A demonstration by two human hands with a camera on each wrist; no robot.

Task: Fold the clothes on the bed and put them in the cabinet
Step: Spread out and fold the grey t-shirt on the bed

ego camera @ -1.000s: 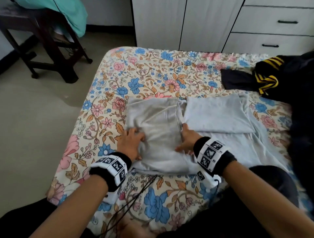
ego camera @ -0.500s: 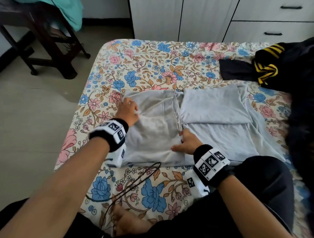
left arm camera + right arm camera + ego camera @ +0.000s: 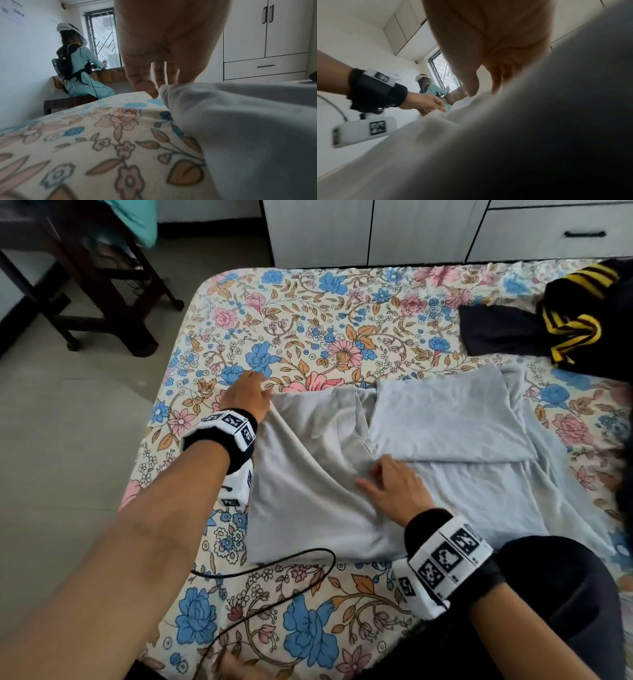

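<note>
My left hand (image 3: 247,397) at far-left corner of grey garment (image 3: 310,474), fingers pinching that corner, cloth lifted slightly off bed (image 3: 308,313). My right hand (image 3: 390,489) on garment's middle, near fold seam, fingers loosely spread, resting flat on cloth; whether any grip, cannot tell. Garment lies partly folded across bed's middle, near edge toward me. Dark garment with yellow stripes (image 3: 575,326) bunched at bed's far-right corner. White cabinet (image 3: 376,231) just beyond bed's far edge. Black cable (image 3: 274,566) trails over near edge.
</note>
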